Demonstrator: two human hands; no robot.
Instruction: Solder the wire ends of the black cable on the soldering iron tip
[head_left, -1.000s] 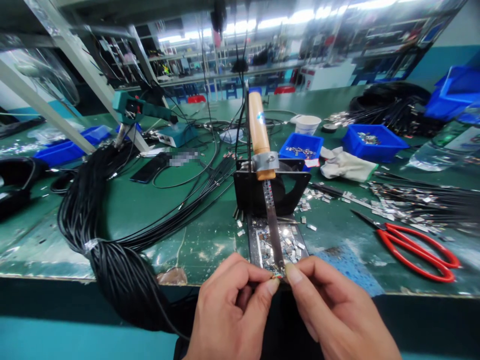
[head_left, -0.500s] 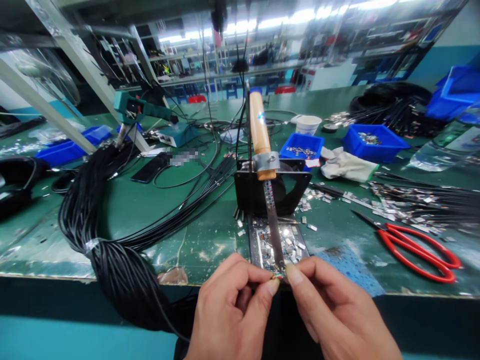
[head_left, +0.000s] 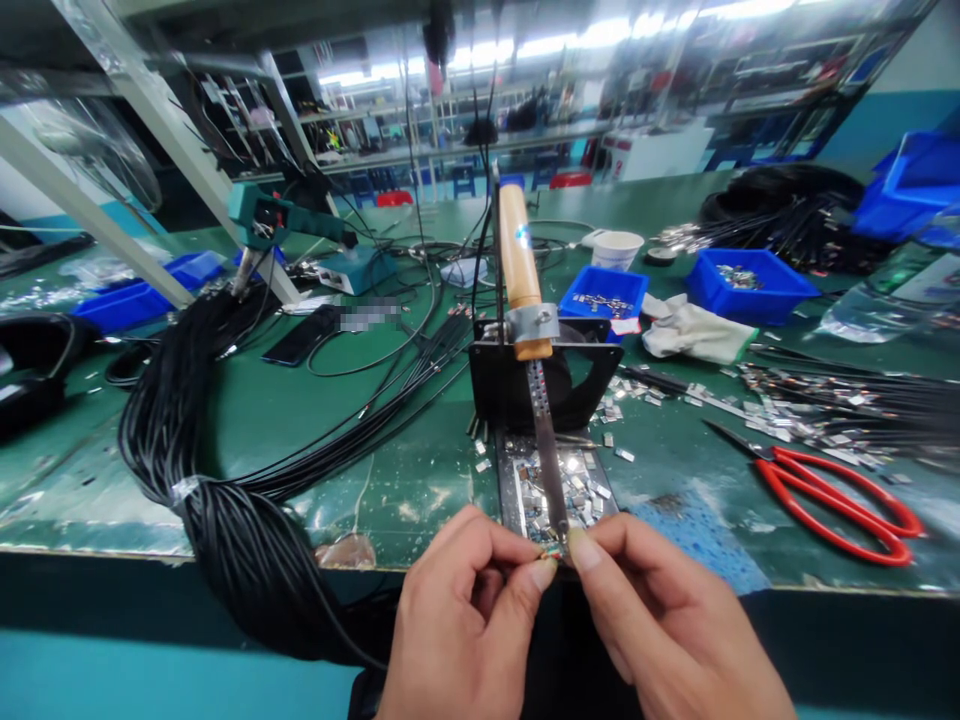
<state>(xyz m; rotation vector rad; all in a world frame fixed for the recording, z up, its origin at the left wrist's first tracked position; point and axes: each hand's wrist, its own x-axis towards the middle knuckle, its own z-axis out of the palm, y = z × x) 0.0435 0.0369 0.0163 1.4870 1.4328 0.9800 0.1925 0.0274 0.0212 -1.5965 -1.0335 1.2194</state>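
Note:
A soldering iron with a wooden handle is clamped in a black stand, its tip slanting down towards me. Right below that tip, my left hand pinches the coloured wire ends, a small orange and green bit between thumb and forefinger. Thumb and fingers of my right hand are pressed together beside the tip, on something too small and covered to make out. Behind my fingertips, many small silver connectors lie on the base of the stand.
Red-handled scissors lie to the right. A thick bundle of black cables hangs over the table edge at left. Further back are blue bins, a white glove, a paper cup and a phone.
Both hands have shifted very slightly; the coloured wire ends sit a touch further left of the iron's tip. Both pinches stay closed.

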